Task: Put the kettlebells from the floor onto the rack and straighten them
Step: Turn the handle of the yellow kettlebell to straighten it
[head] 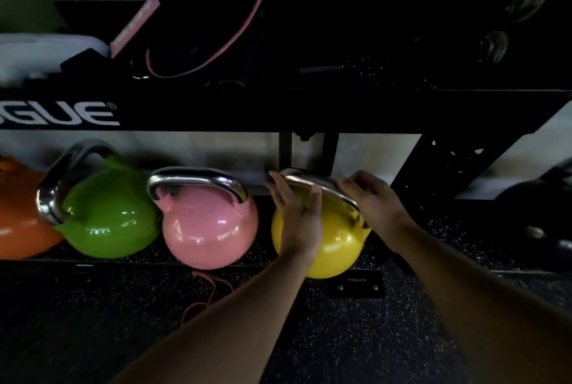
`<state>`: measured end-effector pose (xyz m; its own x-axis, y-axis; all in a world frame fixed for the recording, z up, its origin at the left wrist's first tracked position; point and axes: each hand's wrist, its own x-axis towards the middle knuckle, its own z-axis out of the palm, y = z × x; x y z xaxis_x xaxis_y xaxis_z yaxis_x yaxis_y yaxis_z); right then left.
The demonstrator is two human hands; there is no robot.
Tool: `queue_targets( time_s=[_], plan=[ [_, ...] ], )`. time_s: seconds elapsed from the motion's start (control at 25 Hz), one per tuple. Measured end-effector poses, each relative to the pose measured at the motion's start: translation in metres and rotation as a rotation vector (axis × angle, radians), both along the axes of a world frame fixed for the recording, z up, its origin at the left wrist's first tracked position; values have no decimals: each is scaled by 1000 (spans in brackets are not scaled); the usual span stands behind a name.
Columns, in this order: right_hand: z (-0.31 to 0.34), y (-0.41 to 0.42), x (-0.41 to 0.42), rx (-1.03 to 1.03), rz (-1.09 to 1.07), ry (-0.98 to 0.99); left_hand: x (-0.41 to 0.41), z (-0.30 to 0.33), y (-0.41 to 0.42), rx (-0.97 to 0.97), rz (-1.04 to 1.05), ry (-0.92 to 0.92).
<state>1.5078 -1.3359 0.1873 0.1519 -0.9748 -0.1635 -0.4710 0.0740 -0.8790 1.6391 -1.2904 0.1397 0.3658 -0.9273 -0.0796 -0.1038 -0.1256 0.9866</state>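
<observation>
A yellow kettlebell (339,244) with a chrome handle sits on the low shelf of the black rack (356,111), right of a pink kettlebell (210,228). A green kettlebell (111,216) stands further left, its handle turned sideways, and an orange kettlebell (18,225) is cut off at the left edge. My left hand (298,216) grips the left end of the yellow bell's handle. My right hand (373,201) holds the right end of the same handle. The yellow bell leans a little to the right.
The upper shelf holds a black and pink strap or belt (198,27), a white pad (46,52) and dark gear. A black kettlebell (535,213) sits on the speckled rubber floor at the right, beyond the rack's upright. A pink cord (210,297) lies on the floor.
</observation>
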Motion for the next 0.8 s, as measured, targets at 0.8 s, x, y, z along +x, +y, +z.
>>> queue_targets(
  time_s=[0.8],
  plan=[
    [-9,35,39,116,-103,-449,13,7,-69,83,-241,47]
  ],
)
